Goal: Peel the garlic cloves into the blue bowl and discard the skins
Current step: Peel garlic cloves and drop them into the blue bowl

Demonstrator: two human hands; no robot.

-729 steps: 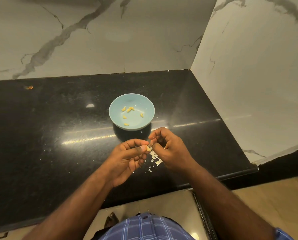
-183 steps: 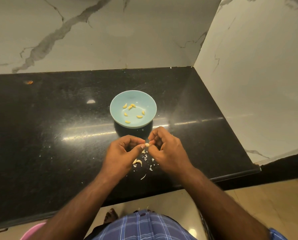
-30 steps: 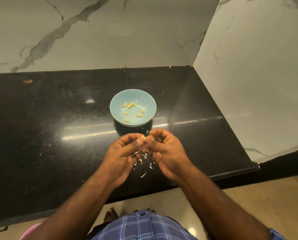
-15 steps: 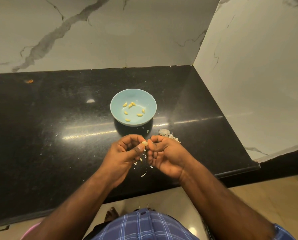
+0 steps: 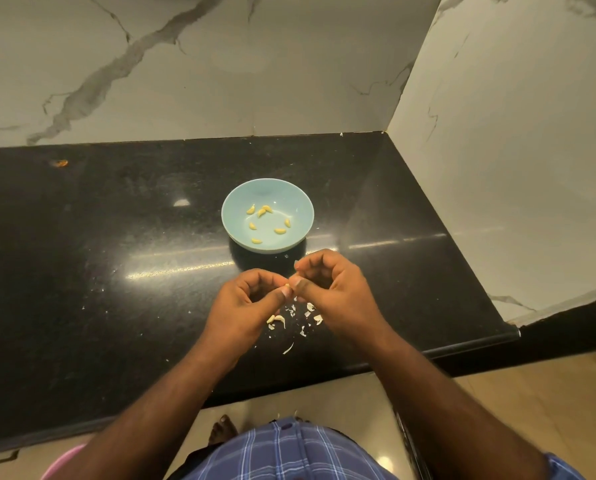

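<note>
Corner of a kitchen here: white marble-look walls behind and on the right, and a glossy black stone surface point(image 5: 81, 271) that picks up streaks of light. The blue bowl point(image 5: 268, 188) sits around the middle of it, at 12 o'clock from the hands and just beyond them. Seven peeled yellowish cloves point(image 5: 279, 231) lie loose in the bottom of the bowl.

Both hands hover over the near part of the surface, fingertips meeting. The left hand point(image 5: 244, 304) has its fingers curled with the thumb pressed forward, and the right hand point(image 5: 334, 289) is curled the same way, thumb and forefinger pinched together. Between the two sets of fingers there's a tiny pale bit of a garlic clove point(image 5: 287, 285), mostly hidden, so can't tell how much skin is on it.

Directly under the hands, at about 6 o'clock from the bowl, a scatter of white skins point(image 5: 291, 318) lies on the surface, with one curled sliver nearer the front edge.

Bottom of the view shows a blue plaid garment point(image 5: 282, 452).
</note>
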